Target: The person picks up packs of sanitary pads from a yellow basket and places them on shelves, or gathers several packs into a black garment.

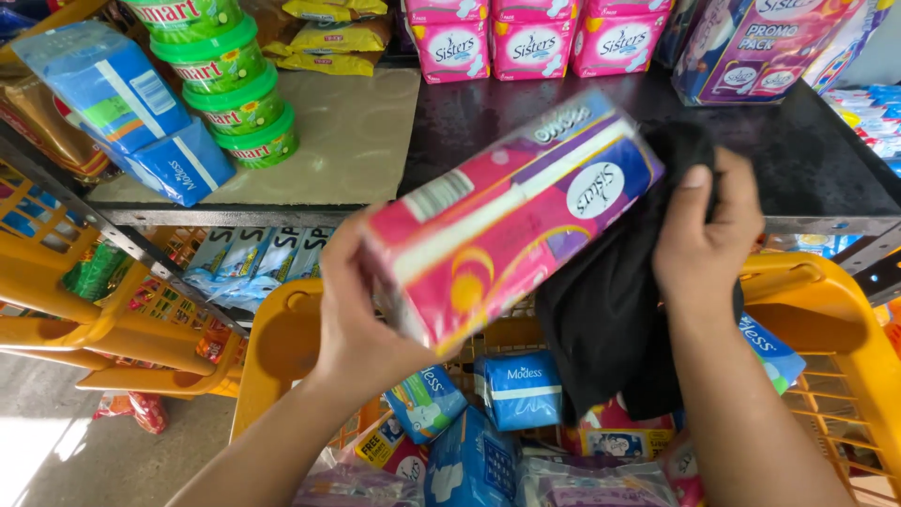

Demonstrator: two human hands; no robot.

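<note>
Head view, looking down over a yellow shopping cart [826, 310] parked against a dark shelf [817, 160].

Left hand [352, 314] clasps the lower end of a pink-and-purple soft pack of sanitary pads [511, 211]. The palm wraps the pack's near corner, thumb side toward the camera; the fingers are curled round behind it, tips hidden. The pack is held in the air between the shelf edge and the cart, above the cart's contents.

Right hand [706, 235] is closed on a black cloth [610, 319], pressing it against the pack's upper right end. The cloth hangs slack below the hand, down toward the cart.

Handling, as a judgement: the pack looks light, a film-wrapped block of soft goods. It is squashy under pressure, yet its flat faces and squared edges are firm enough to hold shape. The glossy wrap is probably slick, so a wrap-around hold across the narrow end, as the left hand has now, seems safer than a pinch on a face. It is not fragile, though the film could tear at a seam.

Orientation: the long axis runs diagonally, low at the left hand and rising to upper right toward the shelf. A broad printed face is tilted up to the camera.

Around it are blue pad packs [516, 390] in the cart, more pink packs [535, 42] at the back of the shelf, and a stack of green tubs [230, 84] to the left.
</note>
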